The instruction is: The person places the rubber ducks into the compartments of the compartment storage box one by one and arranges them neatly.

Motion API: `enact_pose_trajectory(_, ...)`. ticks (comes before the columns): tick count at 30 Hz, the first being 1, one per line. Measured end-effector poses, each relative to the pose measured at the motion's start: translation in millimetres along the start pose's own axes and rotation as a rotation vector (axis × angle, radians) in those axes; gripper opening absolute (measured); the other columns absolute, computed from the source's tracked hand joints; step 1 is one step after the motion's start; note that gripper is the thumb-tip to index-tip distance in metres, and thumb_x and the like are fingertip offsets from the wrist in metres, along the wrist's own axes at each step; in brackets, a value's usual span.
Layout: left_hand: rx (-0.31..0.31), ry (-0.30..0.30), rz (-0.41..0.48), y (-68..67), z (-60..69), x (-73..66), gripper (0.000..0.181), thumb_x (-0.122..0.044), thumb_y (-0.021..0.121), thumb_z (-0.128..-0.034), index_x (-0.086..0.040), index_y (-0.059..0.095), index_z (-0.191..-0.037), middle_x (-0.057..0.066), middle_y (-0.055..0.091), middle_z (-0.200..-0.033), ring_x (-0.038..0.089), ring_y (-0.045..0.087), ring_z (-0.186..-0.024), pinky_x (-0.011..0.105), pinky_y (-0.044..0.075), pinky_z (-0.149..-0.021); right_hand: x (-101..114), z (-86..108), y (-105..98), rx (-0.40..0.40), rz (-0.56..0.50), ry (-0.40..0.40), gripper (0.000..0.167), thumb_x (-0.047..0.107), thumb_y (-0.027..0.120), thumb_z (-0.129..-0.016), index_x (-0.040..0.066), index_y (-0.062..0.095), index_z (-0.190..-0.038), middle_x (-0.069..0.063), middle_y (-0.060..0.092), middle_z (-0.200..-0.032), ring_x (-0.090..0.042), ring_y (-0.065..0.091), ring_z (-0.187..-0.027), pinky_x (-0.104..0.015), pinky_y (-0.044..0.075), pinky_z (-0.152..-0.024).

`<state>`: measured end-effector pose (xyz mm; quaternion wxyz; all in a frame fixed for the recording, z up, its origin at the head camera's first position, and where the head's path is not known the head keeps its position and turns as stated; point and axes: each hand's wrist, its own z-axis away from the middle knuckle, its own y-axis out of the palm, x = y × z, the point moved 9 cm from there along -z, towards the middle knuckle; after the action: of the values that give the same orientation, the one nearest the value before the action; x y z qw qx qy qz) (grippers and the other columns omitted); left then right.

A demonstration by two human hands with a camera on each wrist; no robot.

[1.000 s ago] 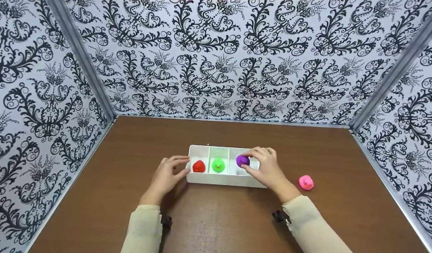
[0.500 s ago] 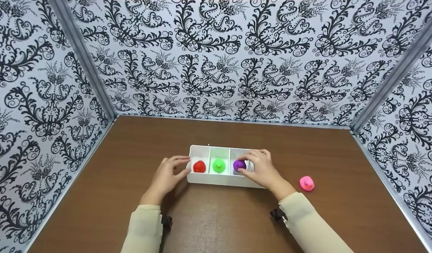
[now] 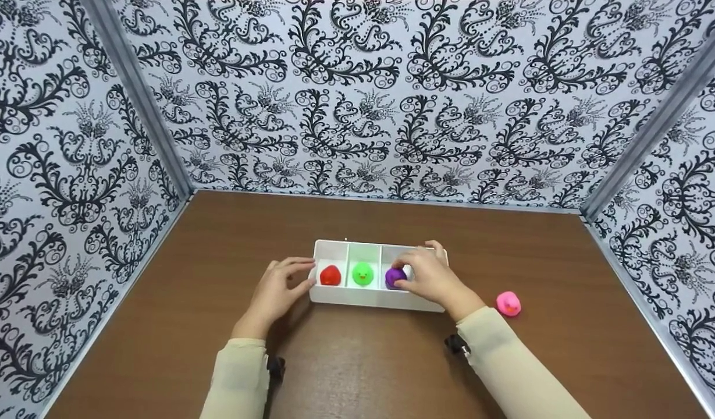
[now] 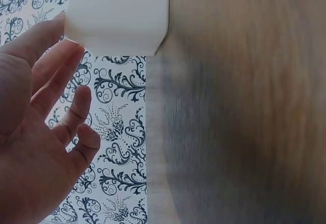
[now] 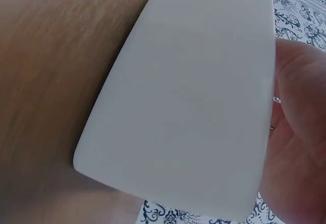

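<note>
A white divided box (image 3: 372, 298) lies on the table in the head view. A red rounded toy (image 3: 330, 276) sits in its leftmost compartment, with a green toy duck (image 3: 363, 273) in the one beside it. My right hand (image 3: 430, 276) pinches a purple rounded toy (image 3: 394, 278) between thumb and fingers, low inside the third compartment, and hides the box's right part. At the left end of the box, my left hand (image 3: 278, 291) touches the wall with fingertips and thumb, its fingers mostly straight. In the right wrist view, the box wall (image 5: 183, 96) hides the fingers.
A pink toy duck (image 3: 508, 304) stands on the brown table (image 3: 357, 361), right of the box. Black-and-white patterned panels (image 3: 357, 116) rise at the back and both sides, joined by grey metal posts (image 3: 142, 99).
My right hand has lowered the purple toy into the third compartment, moving slightly left and down. The left hand stays at the box's left end.
</note>
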<state>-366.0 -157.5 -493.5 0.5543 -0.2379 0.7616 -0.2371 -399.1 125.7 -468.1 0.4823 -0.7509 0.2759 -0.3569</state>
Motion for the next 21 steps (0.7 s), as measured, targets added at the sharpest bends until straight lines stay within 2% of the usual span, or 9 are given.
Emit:
enact_pose_trajectory(5,-0.002,0.022,-0.014,0.4,0.3,-0.7,0.037,-0.020,0.082,-0.0898,-0.014,0.076,-0.125,-0.006,0.070,-0.132,0.024,0.058,-0.111,0.045,0.054,-0.095,1.4,-3.3,2.4,0.014,0.031,-0.009,0.023,0.023,0.090,-0.077,0.014,0.079,-0.095,0.001,0.077,-0.096,-0.026,0.069,-0.101,-0.068,0.022,-0.112)
enact_pose_trajectory(11,-0.004,0.001,-0.024,0.4,1.1,1.7,0.036,-0.021,0.082,-0.0898,-0.017,0.076,-0.125,-0.006,0.070,-0.132,0.024,0.058,-0.109,0.045,0.053,-0.093,1.9,-5.9,5.4,0.047,0.048,-0.006,0.023,0.023,0.091,-0.076,0.014,0.077,-0.092,0.000,0.076,-0.093,-0.026,0.069,-0.099,-0.069,0.021,-0.113)
enact_pose_trajectory(21,-0.002,-0.004,-0.015,0.7,-0.2,2.1,0.036,-0.021,0.082,-0.0901,-0.016,0.076,-0.126,-0.005,0.070,-0.133,0.023,0.058,-0.109,0.046,0.053,-0.095,-1.4,-8.8,7.8,0.077,0.014,0.030,0.024,0.021,0.091,-0.073,0.013,0.077,-0.091,-0.002,0.076,-0.092,-0.028,0.069,-0.097,-0.071,0.019,-0.115)
